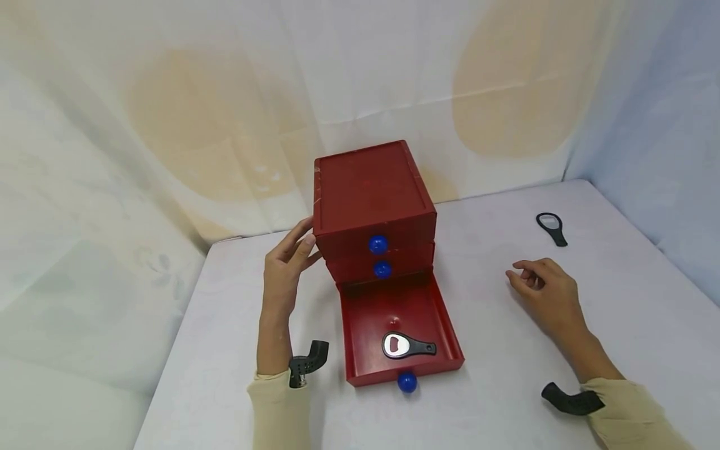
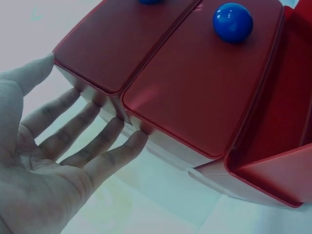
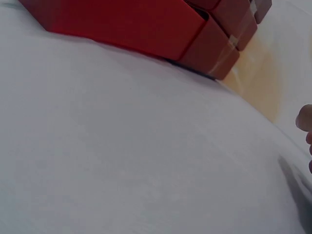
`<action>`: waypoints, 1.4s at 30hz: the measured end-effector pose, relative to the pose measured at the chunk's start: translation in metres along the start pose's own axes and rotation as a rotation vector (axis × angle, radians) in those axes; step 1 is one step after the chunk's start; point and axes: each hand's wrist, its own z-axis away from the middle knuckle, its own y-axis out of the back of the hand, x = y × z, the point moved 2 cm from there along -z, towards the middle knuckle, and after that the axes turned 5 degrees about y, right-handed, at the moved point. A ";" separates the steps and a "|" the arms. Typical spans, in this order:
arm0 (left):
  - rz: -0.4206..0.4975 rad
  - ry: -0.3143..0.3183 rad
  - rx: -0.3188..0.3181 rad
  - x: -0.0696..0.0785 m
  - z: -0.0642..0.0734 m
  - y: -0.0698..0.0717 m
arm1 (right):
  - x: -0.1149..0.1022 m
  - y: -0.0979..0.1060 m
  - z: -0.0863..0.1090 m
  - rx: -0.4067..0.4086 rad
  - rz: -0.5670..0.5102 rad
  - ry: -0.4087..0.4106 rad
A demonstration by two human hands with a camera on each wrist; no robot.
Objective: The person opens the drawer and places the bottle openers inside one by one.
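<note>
A red three-drawer box (image 1: pixel 368 187) with blue round knobs stands on the table, its bottom drawer (image 1: pixel 365 325) pulled out. Inside that drawer lies a black bottle opener (image 1: pixel 409 345) with a silver face. My left hand (image 1: pixel 285 265) touches the box's left side; in the left wrist view its fingertips (image 2: pixel 139 139) rest against the side wall, fingers fairly straight. To the right of the box, my right hand (image 1: pixel 548 294) hovers with loosely bent fingers and holds nothing. Beyond it lies a black, round-headed handled thing (image 1: pixel 551 228), like a small magnifier.
White cloth with tan patches (image 1: pixel 214 125) hangs behind and beside the white table (image 1: pixel 484 350). A black wrist mount (image 1: pixel 308 362) sits on the left forearm, another (image 1: pixel 572 400) on the right. The open drawer juts toward me, with a blue knob (image 1: pixel 407 382) at its front.
</note>
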 end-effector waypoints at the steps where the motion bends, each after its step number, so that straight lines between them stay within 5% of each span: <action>1: 0.000 -0.002 0.003 0.000 0.001 0.001 | 0.003 0.000 -0.003 0.003 0.003 -0.005; 16: -0.011 0.006 0.020 0.004 0.018 0.018 | 0.059 0.013 -0.038 0.027 0.070 -0.239; 24: -0.001 -0.013 0.022 0.012 0.021 0.022 | 0.066 0.016 -0.053 0.008 0.101 -0.291; 42: -0.015 -0.008 0.020 0.016 0.024 0.023 | 0.066 0.016 -0.044 -0.084 0.155 -0.355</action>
